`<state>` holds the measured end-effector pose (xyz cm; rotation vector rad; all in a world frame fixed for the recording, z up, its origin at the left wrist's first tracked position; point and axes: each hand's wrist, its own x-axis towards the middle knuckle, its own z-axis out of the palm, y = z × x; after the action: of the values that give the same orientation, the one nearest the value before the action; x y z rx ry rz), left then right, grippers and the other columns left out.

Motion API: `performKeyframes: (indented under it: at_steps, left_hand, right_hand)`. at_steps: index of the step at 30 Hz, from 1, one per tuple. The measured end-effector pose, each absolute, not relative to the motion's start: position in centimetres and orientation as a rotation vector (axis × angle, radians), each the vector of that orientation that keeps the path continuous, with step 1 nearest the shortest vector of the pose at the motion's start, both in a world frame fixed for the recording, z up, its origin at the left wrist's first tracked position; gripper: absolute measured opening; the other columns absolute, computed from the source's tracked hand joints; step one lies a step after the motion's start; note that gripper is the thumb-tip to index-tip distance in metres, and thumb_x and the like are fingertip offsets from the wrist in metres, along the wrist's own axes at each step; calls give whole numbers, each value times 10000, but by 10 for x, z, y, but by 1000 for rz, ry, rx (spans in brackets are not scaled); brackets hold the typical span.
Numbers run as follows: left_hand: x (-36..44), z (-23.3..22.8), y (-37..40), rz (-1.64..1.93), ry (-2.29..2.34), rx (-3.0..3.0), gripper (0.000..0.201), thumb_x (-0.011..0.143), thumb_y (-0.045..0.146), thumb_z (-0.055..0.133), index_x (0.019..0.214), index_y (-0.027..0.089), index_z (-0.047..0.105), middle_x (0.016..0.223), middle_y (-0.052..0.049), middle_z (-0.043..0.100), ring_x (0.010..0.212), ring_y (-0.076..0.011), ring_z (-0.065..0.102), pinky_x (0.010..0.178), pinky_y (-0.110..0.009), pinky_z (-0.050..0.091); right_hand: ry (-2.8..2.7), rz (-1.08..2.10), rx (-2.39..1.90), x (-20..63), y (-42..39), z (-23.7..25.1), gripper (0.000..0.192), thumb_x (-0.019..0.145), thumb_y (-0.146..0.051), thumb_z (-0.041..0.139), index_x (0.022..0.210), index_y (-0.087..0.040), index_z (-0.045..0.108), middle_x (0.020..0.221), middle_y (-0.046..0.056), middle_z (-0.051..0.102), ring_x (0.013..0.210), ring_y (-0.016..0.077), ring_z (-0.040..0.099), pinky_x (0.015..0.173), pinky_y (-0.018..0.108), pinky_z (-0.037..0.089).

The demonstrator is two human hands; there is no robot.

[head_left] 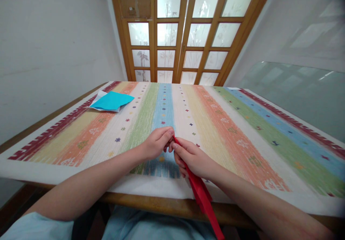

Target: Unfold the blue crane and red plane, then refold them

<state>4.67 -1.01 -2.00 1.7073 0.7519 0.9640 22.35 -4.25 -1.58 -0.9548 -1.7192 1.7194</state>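
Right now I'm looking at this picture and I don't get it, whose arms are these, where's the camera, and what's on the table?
The camera sits on a person's head and looks forward and down, so the two bare arms coming in from the bottom are that person's own. The left hand and right hand meet at the near table edge and both pinch one end of a folded red paper, which hangs down past the edge. The table carries a striped cloth. At its far left corner lies blue paper. Behind stands a wooden door with frosted panes.
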Motion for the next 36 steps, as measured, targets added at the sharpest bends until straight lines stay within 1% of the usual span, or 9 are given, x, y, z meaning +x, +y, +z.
performKeyframes:
  at_steps: [4,8,11,14,19,22,26,29,36]
  left_hand:
    - [46,-21,-7,943,714,1605,479,990,548,395,678,191,459,547,24,524,491,-99,478,498,-225,379]
    - [46,-23,-3,919,696,1557,508,985,551,388,629,194,448,488,6,555,427,-93,452,454,-218,347]
    - [45,-25,-2,937,722,1571,582,986,612,350,597,192,455,466,-2,546,423,-94,452,461,-222,353]
    - [43,-26,-2,960,680,1645,602,970,674,341,657,183,494,516,0,561,473,-101,479,500,-225,384]
    - [43,-24,-6,868,681,1758,457,961,578,508,742,176,502,571,29,547,513,-92,489,539,-218,389]
    - [44,-21,-7,869,692,1754,451,986,552,468,736,177,499,590,27,541,539,-94,486,567,-226,399]
    - [44,-20,-7,858,699,1723,440,994,541,444,747,180,491,608,25,547,551,-96,482,579,-233,399]
    - [43,-21,-6,840,687,1712,429,996,545,430,774,182,488,622,24,559,546,-98,477,563,-232,395]
    - [41,-20,-5,804,648,1716,410,1014,487,410,769,174,511,649,8,578,582,-103,487,599,-240,414]
  right_hand:
    - [-1730,1744,-934,225,-43,-12,293,1013,-495,420,952,-217,493,592,-91,459,389,74,448,392,205,444]
    - [-1785,1767,-920,227,-43,-10,278,1019,-465,406,924,-221,498,576,-91,472,385,76,473,405,207,462]
    - [-1755,1816,-896,227,-43,-10,265,1018,-456,400,949,-222,504,554,-94,481,372,82,480,394,205,448]
    - [-1705,1843,-904,226,-42,-12,265,1012,-463,405,962,-219,498,541,-99,481,358,81,470,392,206,450]
    - [-1676,1884,-935,226,-42,-13,285,992,-507,460,964,-224,481,557,-101,486,359,79,471,390,205,454]
    - [-1566,1988,-883,228,-42,-10,334,988,-560,461,985,-227,489,554,-110,461,352,66,438,421,213,484]
    - [-1384,2144,-824,232,-37,-10,436,987,-654,381,993,-234,499,528,-111,452,337,61,387,439,238,521]
    - [-1318,2225,-814,234,-34,-13,456,991,-664,355,977,-237,514,496,-111,431,327,64,366,427,243,525]
    - [-1388,2165,-793,234,-32,-15,441,979,-648,430,940,-223,543,488,-109,423,332,62,372,434,243,526]
